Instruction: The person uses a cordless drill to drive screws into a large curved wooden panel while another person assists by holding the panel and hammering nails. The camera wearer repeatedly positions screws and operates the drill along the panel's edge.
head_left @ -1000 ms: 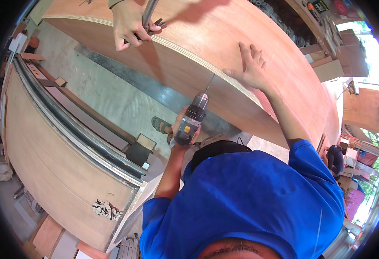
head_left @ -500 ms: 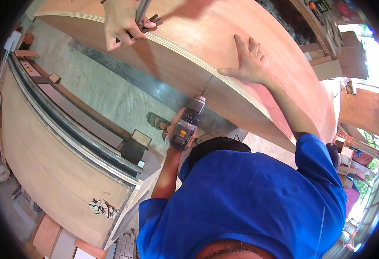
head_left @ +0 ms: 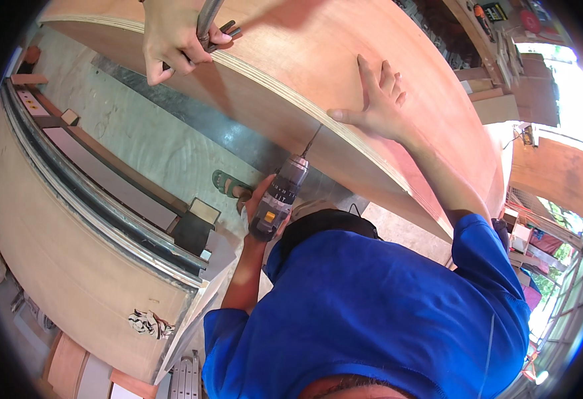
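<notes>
In my left hand (head_left: pixel 257 207) is a dark cordless drill (head_left: pixel 280 198), my fingers wrapped round its grip. Its long thin bit (head_left: pixel 311 141) points up and right to the side of a large curved plywood piece (head_left: pixel 265 110), just under the layered edge. Whether the tip is inside the wood, I cannot tell. My right hand (head_left: pixel 378 100) lies on top of the plywood with its fingers spread and thumb near the edge. At the upper left another person's hand (head_left: pixel 175 40) grips a grey metal bar (head_left: pixel 206 18) with short dark rods at the same edge.
To the left stands a long curved panel (head_left: pixel 72 226) with a crumpled patterned cloth (head_left: pixel 150 324) on it. A small dark box (head_left: pixel 195 229) sits by its edge. My sandalled foot (head_left: pixel 228 184) is on the concrete floor (head_left: pixel 125 113). Boards (head_left: pixel 534 100) lean at the right.
The view has shifted slightly, so most things sit a little further left. My left hand has drawn the drill back slightly, and more of the bit shows. My right hand stays on the plywood.
</notes>
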A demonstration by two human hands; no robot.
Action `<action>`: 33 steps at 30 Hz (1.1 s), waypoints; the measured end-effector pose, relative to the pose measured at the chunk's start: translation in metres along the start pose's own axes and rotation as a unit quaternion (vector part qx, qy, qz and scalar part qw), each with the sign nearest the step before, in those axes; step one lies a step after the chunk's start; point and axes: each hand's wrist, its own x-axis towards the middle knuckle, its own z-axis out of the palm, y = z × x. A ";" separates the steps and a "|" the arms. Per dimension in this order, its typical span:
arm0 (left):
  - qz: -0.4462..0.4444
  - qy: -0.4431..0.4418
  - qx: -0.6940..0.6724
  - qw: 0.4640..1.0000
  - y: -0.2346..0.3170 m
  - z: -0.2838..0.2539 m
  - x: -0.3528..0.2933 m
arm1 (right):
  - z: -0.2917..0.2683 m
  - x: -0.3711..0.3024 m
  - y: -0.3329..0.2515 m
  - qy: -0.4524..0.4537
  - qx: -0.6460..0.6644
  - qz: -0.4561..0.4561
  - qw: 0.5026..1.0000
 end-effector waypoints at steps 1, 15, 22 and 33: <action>-0.021 0.002 -0.012 1.000 -0.002 -0.001 -0.001 | 0.000 0.000 0.000 0.003 0.003 -0.002 1.000; 0.190 -0.040 0.265 0.944 0.013 0.021 0.006 | -0.001 -0.001 -0.009 0.000 0.002 0.014 1.000; 0.251 -0.031 0.303 0.919 0.005 0.016 0.010 | 0.000 -0.001 -0.010 0.003 0.013 0.016 1.000; 0.217 -0.031 0.296 0.930 0.013 0.022 0.006 | -0.001 -0.001 -0.010 0.004 0.016 0.016 1.000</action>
